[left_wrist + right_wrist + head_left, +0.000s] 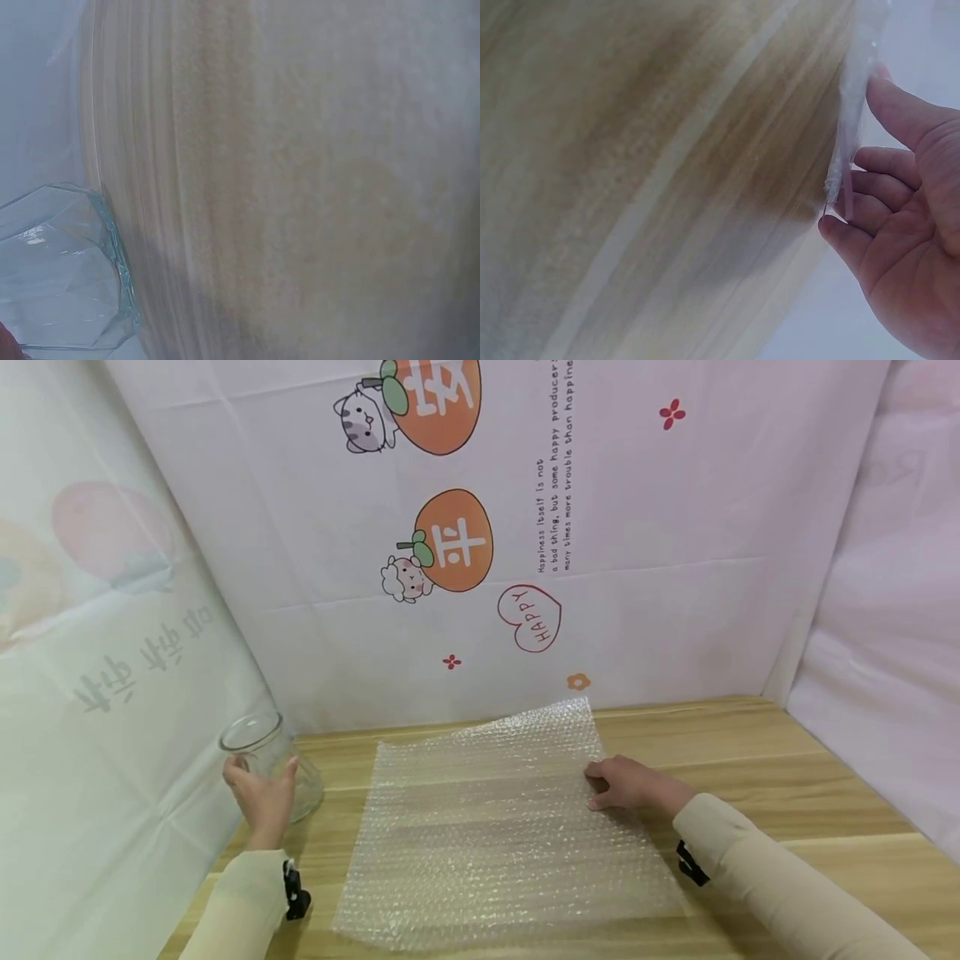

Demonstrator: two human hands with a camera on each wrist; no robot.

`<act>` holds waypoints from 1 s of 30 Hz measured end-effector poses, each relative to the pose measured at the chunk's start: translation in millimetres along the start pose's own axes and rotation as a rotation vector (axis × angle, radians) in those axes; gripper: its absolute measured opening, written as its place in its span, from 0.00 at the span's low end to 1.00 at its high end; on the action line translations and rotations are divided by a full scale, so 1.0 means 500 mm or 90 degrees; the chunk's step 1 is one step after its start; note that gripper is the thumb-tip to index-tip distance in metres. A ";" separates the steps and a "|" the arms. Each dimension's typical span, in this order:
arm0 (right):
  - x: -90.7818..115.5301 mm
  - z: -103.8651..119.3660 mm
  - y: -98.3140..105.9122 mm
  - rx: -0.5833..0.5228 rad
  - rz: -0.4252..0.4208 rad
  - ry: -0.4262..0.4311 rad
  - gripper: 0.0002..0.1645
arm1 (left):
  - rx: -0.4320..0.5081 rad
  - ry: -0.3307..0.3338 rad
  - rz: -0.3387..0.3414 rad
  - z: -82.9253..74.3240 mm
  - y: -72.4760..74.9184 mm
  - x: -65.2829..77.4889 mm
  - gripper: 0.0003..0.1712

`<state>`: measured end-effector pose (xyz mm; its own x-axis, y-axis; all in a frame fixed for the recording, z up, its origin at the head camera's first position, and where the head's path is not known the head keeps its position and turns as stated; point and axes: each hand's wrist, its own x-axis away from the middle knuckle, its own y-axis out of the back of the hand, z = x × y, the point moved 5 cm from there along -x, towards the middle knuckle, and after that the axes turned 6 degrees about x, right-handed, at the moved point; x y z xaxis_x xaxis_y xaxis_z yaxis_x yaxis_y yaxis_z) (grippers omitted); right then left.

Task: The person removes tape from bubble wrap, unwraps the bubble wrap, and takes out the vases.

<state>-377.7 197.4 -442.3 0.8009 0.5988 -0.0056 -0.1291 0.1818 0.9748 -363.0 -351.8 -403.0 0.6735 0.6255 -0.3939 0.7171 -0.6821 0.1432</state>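
My left hand (262, 793) grips a clear glass vase (306, 789) at the left side of the table, thumb and fingers spread round its wall. The vase leans, its round rim (251, 731) up and to the left. The left wrist view shows its faceted, thick glass base (112, 262) and a bit of a fingertip (7, 346). A sheet of clear bubble wrap (480, 843) lies spread over the middle of the table. At its right edge, my right hand (630, 781) pinches the wrap between thumb and fingers, and that edge (849, 112) is lifted in the right wrist view.
The wood-grain table (840, 810) runs back to a printed white cloth (660, 527) hanging behind it. More white cloth hangs on the left (97, 760) and right (885, 677). Black straps sit on both wrists.
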 end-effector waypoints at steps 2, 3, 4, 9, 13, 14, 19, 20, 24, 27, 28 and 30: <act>0.000 -0.001 0.000 -0.003 -0.001 -0.001 0.20 | 0.009 0.001 0.005 -0.002 -0.001 0.000 0.52; -0.001 -0.002 0.000 -0.005 -0.002 0.000 0.19 | 0.014 0.003 0.007 -0.003 -0.001 0.000 0.53; -0.001 -0.002 0.000 -0.004 -0.004 0.003 0.19 | 0.016 0.005 0.008 -0.003 -0.001 0.000 0.53; 0.004 -0.002 -0.001 -0.026 0.001 -0.007 0.19 | 0.017 0.018 0.018 -0.002 -0.001 0.001 0.54; 0.009 -0.008 -0.007 -0.040 0.004 -0.020 0.19 | 0.017 0.023 0.027 0.000 -0.001 0.001 0.55; 0.010 -0.009 -0.008 -0.043 0.002 -0.019 0.20 | 0.016 0.025 0.029 0.000 -0.002 0.001 0.55; 0.011 -0.007 -0.007 -0.045 -0.010 -0.005 0.19 | 0.017 0.027 0.031 -0.001 -0.001 0.003 0.55; 0.012 -0.006 -0.006 -0.044 -0.012 -0.004 0.19 | 0.018 0.026 0.030 -0.001 -0.001 0.003 0.54; 0.013 -0.003 -0.004 -0.047 -0.020 0.004 0.18 | 0.020 0.017 0.023 -0.007 0.002 0.007 0.54; 0.014 -0.003 -0.004 -0.050 -0.020 0.007 0.18 | 0.019 0.006 0.015 -0.014 0.005 0.010 0.53; 0.014 -0.003 -0.005 -0.050 -0.020 0.007 0.18 | 0.017 0.003 0.012 -0.016 0.006 0.011 0.53; 0.014 -0.005 -0.006 -0.047 -0.020 0.006 0.18 | 0.013 -0.003 0.007 -0.020 0.010 0.012 0.53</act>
<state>-373.2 202.8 -445.9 0.7995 0.5994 -0.0392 -0.1463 0.2576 0.9551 -353.6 -347.5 -395.7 0.6805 0.6161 -0.3967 0.7059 -0.6965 0.1290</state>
